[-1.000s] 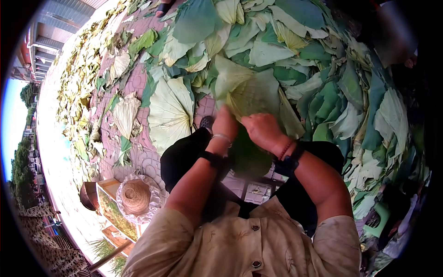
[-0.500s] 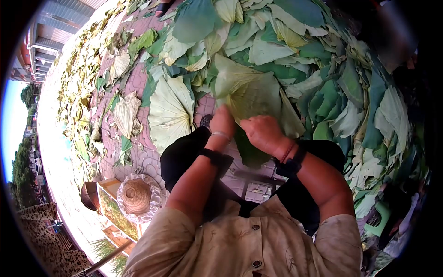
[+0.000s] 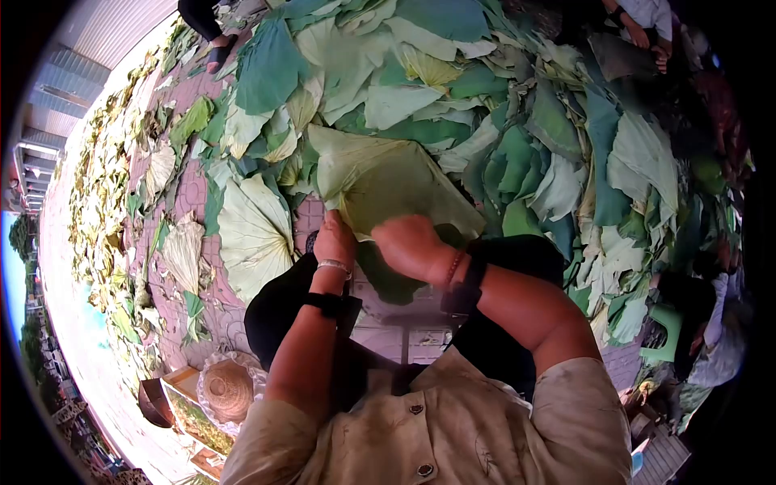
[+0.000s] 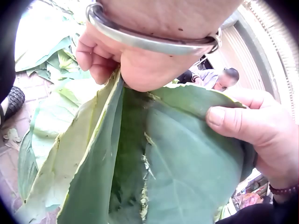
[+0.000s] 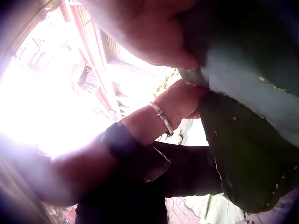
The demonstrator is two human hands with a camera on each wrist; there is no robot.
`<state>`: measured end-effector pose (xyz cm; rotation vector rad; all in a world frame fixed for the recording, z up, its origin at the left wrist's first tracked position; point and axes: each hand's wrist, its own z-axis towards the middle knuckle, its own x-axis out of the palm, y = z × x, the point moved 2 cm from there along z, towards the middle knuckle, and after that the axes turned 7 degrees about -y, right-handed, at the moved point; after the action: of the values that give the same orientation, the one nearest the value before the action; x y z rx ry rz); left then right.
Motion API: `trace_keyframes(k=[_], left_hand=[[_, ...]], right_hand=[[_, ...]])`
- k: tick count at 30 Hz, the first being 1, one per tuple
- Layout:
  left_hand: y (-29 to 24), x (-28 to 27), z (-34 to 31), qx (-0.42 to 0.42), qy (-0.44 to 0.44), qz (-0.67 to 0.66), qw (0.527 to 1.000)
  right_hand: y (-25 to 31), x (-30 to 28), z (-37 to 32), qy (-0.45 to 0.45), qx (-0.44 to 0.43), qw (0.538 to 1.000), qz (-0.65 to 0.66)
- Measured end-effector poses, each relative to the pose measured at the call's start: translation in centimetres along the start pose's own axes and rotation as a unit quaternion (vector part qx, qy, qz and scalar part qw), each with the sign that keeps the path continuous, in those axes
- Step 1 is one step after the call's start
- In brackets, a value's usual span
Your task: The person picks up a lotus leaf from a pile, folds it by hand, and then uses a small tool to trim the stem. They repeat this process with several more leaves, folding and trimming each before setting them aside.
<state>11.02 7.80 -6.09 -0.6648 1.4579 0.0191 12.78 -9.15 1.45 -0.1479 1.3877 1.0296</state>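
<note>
Between both hands hangs a large lotus leaf (image 3: 396, 174), pale green on one face and darker on the other. My left hand (image 3: 333, 242) pinches its gathered edge near the point where the veins meet. In the left wrist view the leaf (image 4: 187, 154) falls in folds below that hand, with a ragged light line down its dark face. My right hand (image 3: 414, 246) grips the leaf's edge a little to the right; its thumb (image 4: 224, 119) lies flat on the dark face. The right wrist view shows the dark lower part of the leaf (image 5: 247, 154) hanging down.
A thick heap of lotus leaves (image 3: 404, 105) spreads ahead and right. A pale leaf (image 3: 255, 226) lies on the paving left of my knee. A straw hat (image 3: 226, 390) rests at lower left, a green stool (image 3: 663, 331) stands at right. Another person (image 3: 647, 24) sits at far right.
My head view has shifted, so the scene sits further left. Both hands still hold the leaf, and its right side is now spread wider, with the right hand turned more across it.
</note>
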Motion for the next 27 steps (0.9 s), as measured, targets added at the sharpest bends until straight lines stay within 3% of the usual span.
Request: trace_keyframes(k=[2, 4, 7, 12, 15, 16, 19, 20, 23, 27], left_hand=[[-0.3, 0.2, 0.3, 0.024, 0.036, -0.022, 0.999], [-1.4, -0.4, -0.4, 0.061, 0.016, -0.027, 0.998], [-2.1, -0.3, -0.8, 0.171, 0.016, -0.09, 0.981], [-3.7, -0.3, -1.4, 0.188, 0.051, -0.097, 0.976], [-4.3, -0.4, -1.7, 0.172, 0.061, -0.114, 0.977], [-4.2, -0.2, -1.6, 0.215, 0.047, -0.113, 0.969], [-4.0, -0.1, -1.4, 0.171, 0.068, -0.095, 0.978], [-4.1, -0.3, -1.5, 0.183, 0.056, -0.109, 0.975], [-3.9, -0.3, -1.6, 0.211, 0.023, -0.129, 0.969], [-3.8, 0.0, -1.5, 0.22, 0.01, -0.1, 0.97]], right_hand=[[0.1, -0.5, -0.3, 0.017, 0.022, 0.999, -0.029], [0.9, -0.3, -0.3, 0.044, 0.046, 0.997, -0.044], [1.1, 1.2, -0.3, 0.078, 0.094, 0.991, -0.058], [-1.3, 4.1, 0.0, 0.05, 0.162, 0.981, -0.096], [-1.0, 4.1, 0.1, 0.091, 0.208, 0.972, -0.053], [-0.8, 4.4, 0.0, 0.059, 0.217, 0.973, -0.061], [-1.1, 4.5, 0.1, 0.025, 0.183, 0.98, -0.076], [-1.4, 5.9, -0.1, -0.019, 0.153, 0.983, -0.1], [-1.4, 6.4, -0.3, -0.037, 0.127, 0.977, -0.17], [-2.9, 9.1, -0.2, -0.065, 0.14, 0.978, -0.141]])
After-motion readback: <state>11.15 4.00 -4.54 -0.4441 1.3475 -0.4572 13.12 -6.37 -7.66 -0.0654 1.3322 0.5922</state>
